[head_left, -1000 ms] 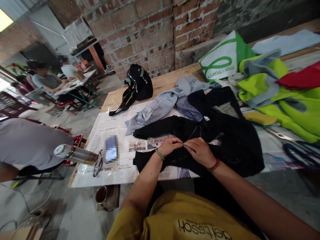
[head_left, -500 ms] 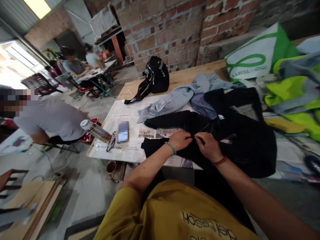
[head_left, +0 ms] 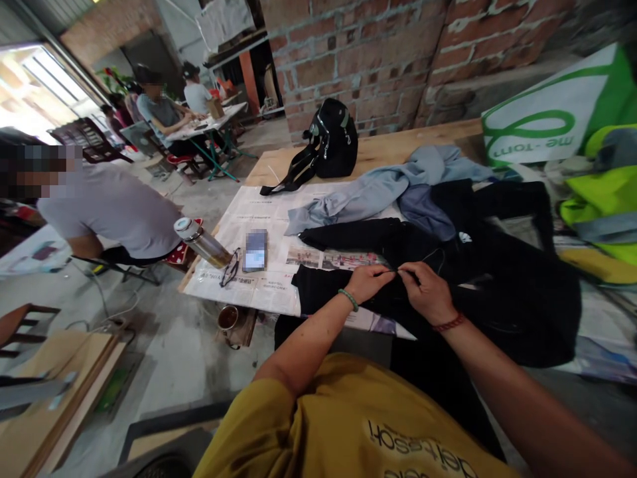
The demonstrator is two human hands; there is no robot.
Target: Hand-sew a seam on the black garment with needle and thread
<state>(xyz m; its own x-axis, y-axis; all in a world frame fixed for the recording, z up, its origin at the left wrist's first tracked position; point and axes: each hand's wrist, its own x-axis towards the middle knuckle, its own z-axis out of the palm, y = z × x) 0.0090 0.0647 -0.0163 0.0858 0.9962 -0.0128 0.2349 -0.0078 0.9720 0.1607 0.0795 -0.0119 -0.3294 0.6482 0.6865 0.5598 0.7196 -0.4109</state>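
Observation:
A black garment [head_left: 517,292] lies spread over the table in front of me, with a small white mark on it. My left hand [head_left: 372,282] is closed in a pinch on a bit of this black cloth. Right beside it, fingertip to fingertip, my right hand [head_left: 426,291] is also pinched shut; whatever sits between its fingers is too small to make out. A thin pale thread [head_left: 438,255] curves over the cloth just behind the right hand. Behind the garment lies crumpled light grey-blue clothing [head_left: 358,196].
Newspaper covers the table [head_left: 233,229], holding a phone [head_left: 255,251], glasses [head_left: 230,269], a bottle [head_left: 202,240] and a black bag [head_left: 336,139]. A cup [head_left: 227,318] is below the edge. At right are a green-white bag [head_left: 547,119] and yellow clothing [head_left: 602,199]. A person [head_left: 114,206] sits left.
The view has shifted, so the table and its things appear a little farther right and the seated person higher. Both hands stay pinched together at the black garment.

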